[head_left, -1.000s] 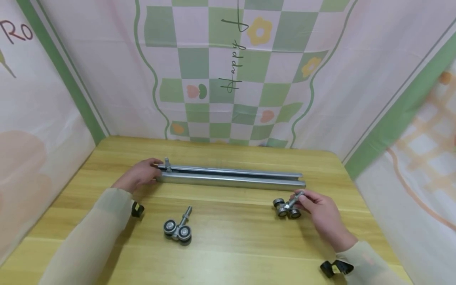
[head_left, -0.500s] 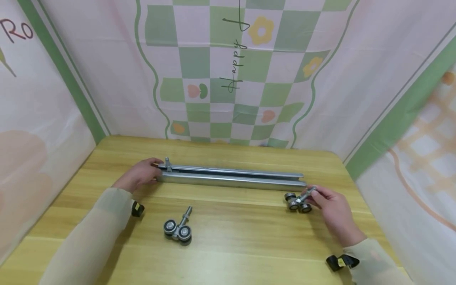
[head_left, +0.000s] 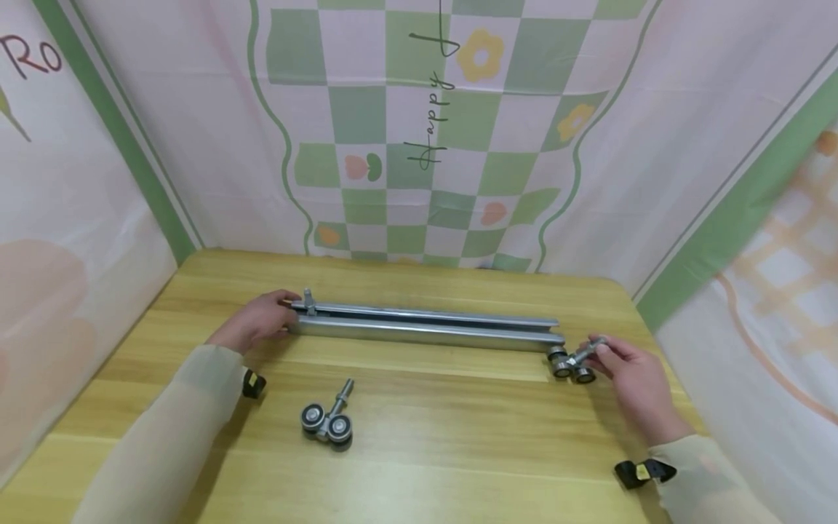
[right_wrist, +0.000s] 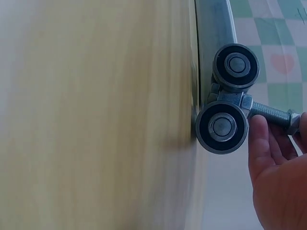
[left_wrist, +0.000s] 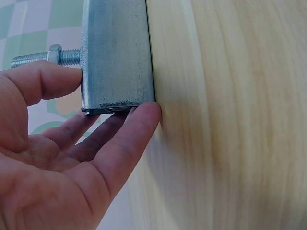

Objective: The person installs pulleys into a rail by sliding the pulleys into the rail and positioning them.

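Note:
A slotted steel rail (head_left: 425, 335) lies across the table with its slot facing up. My left hand (head_left: 258, 320) grips its left end; in the left wrist view the thumb is at one edge of the rail (left_wrist: 117, 52) and fingertips are at the end. A threaded bolt (head_left: 309, 302) stands up from the slot beside that hand. My right hand (head_left: 635, 389) pinches the bolt of a four-wheeled trolley roller (head_left: 571, 367), whose wheels are right by the rail's right end. In the right wrist view, two black-faced wheels (right_wrist: 222, 127) overlap the rail.
Another trolley roller (head_left: 327, 423) lies on the wooden table (head_left: 445, 451), front left of the rail, its bolt pointing away. Printed fabric (head_left: 406, 116) hangs behind the table and on both sides. Each wrist wears a black strap-on device (head_left: 644, 473).
My right hand has moved right and slightly away from me with its trolley roller, from in front of the rail to its right end. The left hand and rail stay put.

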`<move>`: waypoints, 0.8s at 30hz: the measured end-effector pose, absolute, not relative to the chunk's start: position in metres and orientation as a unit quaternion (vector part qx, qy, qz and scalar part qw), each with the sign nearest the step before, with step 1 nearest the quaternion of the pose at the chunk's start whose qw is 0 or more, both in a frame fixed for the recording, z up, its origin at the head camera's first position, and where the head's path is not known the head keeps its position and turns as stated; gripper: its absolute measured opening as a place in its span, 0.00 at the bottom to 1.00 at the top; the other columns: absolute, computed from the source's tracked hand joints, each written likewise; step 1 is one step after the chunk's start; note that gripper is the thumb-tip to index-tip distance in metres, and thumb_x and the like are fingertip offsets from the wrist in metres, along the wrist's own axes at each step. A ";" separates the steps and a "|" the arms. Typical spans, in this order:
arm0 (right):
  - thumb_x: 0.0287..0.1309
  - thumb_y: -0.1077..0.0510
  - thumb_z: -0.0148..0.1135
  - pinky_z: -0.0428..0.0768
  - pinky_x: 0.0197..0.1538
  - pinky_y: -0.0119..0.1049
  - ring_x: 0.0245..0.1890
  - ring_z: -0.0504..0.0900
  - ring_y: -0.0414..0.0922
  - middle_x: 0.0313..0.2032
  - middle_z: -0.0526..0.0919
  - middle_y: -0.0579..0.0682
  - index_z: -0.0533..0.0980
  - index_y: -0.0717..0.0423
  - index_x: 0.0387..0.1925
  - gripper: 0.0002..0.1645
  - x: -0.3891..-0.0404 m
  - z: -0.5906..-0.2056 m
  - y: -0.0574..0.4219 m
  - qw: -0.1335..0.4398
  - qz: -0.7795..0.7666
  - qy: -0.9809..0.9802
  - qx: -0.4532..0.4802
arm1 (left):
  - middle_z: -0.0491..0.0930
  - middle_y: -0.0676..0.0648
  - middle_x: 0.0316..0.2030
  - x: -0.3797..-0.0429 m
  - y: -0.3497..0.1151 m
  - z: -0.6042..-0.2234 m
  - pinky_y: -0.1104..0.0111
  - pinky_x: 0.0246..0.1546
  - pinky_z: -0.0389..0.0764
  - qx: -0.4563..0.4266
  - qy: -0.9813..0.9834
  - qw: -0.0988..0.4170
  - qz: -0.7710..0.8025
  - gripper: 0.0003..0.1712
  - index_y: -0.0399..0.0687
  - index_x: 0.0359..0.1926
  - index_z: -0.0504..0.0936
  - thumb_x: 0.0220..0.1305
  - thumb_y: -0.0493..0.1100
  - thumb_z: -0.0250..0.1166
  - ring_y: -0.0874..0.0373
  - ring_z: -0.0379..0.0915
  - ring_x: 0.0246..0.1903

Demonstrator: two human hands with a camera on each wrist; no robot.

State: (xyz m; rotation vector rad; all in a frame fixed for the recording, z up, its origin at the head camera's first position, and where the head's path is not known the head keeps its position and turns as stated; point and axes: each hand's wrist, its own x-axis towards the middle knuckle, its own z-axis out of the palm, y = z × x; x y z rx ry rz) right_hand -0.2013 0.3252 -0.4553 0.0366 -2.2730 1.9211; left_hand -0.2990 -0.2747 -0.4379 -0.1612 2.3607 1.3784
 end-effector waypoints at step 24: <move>0.71 0.58 0.57 0.78 0.50 0.31 0.45 0.84 0.39 0.45 0.85 0.47 0.67 0.70 0.65 0.27 -0.221 -0.453 0.383 0.085 0.643 -0.760 -0.027 | 0.63 0.34 0.65 -0.300 -0.274 -0.439 0.59 0.49 0.78 -0.065 0.846 0.201 0.489 0.35 0.41 0.73 0.61 0.66 0.34 0.56 0.44 0.68 0.55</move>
